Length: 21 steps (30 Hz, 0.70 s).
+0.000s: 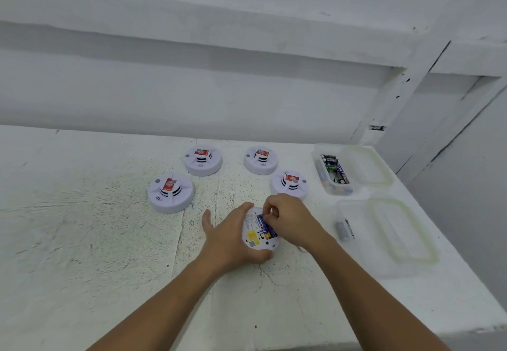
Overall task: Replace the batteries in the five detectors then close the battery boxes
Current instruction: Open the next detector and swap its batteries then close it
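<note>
While the left hand (229, 236) grips the upturned detector (253, 240) at the near middle of the white table (82, 240), its thumb and fingers curl around the rim and one finger stands apart to the left. The right hand (289, 220) has its fingertips (271, 210) pressed together, pinching a blue battery (264, 225) that lies in the open compartment. Four more detectors (171, 192) sit face up in an arc behind. At the right, the far box (333, 173) holds many batteries, and the near box (346, 230) holds only a few. Their lids lie just beside them.
</note>
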### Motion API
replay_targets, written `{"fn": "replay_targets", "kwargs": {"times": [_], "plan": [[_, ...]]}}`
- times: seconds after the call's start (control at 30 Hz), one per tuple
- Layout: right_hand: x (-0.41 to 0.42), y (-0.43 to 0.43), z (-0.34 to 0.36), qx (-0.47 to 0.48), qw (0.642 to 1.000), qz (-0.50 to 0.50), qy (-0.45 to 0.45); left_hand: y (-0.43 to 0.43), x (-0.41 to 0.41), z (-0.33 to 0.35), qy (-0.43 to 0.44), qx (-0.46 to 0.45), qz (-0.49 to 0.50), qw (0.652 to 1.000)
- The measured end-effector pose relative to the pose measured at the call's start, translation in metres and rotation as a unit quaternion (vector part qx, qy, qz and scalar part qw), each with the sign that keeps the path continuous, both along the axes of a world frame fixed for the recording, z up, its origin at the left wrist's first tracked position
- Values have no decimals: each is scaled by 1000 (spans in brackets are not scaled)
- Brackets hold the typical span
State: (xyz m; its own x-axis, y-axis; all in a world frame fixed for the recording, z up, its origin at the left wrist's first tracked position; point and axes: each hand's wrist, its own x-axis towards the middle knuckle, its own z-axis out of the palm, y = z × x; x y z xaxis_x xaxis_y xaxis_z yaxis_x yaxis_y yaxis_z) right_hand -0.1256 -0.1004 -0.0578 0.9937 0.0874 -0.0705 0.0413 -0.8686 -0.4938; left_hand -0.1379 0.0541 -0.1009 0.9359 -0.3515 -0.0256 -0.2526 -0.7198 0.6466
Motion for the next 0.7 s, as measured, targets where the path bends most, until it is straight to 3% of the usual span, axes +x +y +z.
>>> {"fn": "replay_targets", "kwargs": {"times": [0.3, 0.7], "plan": [[5, -8, 2, -60, 998, -1, 14, -17, 7, -13, -27, 33, -5, 999], [-10, -19, 3, 21, 999, -16, -26, -17, 7, -16, -29, -1, 0, 1000]]}}
